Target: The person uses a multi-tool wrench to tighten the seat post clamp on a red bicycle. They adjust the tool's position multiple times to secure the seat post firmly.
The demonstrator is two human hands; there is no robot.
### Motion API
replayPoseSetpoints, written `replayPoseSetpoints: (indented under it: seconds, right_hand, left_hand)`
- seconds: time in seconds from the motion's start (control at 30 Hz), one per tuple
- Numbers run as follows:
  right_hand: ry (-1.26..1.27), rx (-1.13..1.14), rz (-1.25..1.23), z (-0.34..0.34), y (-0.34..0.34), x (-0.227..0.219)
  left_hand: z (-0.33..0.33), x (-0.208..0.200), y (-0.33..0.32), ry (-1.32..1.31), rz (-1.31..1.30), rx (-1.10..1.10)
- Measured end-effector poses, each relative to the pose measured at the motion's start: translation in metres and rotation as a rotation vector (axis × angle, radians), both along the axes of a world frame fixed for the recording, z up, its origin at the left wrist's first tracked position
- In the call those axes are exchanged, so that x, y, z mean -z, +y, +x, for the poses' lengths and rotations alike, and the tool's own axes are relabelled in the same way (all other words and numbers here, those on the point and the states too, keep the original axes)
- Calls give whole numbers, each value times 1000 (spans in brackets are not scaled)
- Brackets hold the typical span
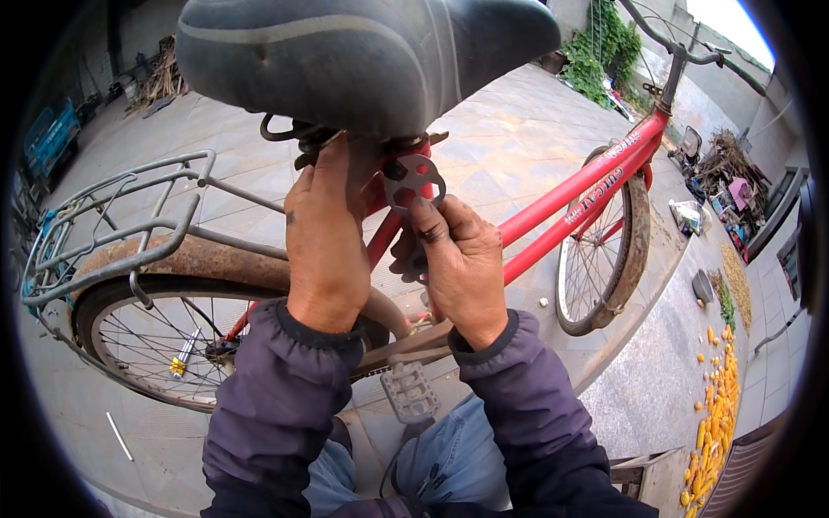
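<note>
Beneath the grey-black bicycle saddle [337, 65], both my hands are raised near the seat post. My left hand [326, 237] reaches up against the saddle's underside by the springs and clamp. Its fingers look curled, and what they grip is hidden. My right hand [466, 268] pinches a flat metal multi-hole bicycle wrench [402, 197] between thumb and fingers. The wrench's round, holed end stands in front of the red seat tube, just right of my left hand. Its lower end is mostly covered by my fingers. The red bicycle [596, 186] stands upright before me.
A grey metal rear rack [164, 229] and rusty mudguard extend left over the rear wheel. One pedal [409, 393] is close to my knees. Corn cobs [712, 423] lie at the lower right, with a brushwood heap [725, 173] beyond. A blue cart [52, 138] stands far left.
</note>
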State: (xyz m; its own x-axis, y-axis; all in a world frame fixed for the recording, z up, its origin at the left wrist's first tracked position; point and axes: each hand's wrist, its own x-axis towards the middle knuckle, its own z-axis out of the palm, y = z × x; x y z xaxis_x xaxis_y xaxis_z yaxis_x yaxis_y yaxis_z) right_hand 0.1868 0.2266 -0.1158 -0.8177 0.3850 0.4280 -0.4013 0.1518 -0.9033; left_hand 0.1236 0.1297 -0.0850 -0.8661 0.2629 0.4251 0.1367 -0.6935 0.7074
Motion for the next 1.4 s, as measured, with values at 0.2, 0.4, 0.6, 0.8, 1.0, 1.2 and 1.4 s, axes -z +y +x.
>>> replayPoseSetpoints:
  seconds: [0.2,0.4,0.6,0.8,1.0,1.2,1.4]
  right_hand:
    - [-43,66,51,-1,-5,-2]
    - [-187,-6,-101,0,-2,-4]
    - [-183,-176,-27,1,13,4]
    - [-158,-185,-228,0,5,2]
    - [-156,-170,-113,2,8,-3]
    - [-187,-178,-37,2,12,-1]
    - [-175,-158,-30,1,9,-3]
  left_hand:
    - [2,-2,-2,-44,8,25]
    - [1,-2,0,-43,47,39]
    - [0,-1,0,-45,24,60]
    - [-9,5,-3,68,-171,-51]
    - [-5,-3,-2,48,-125,-17]
    - [-12,3,1,-21,-4,41]
    - [-11,0,2,102,-66,-12]
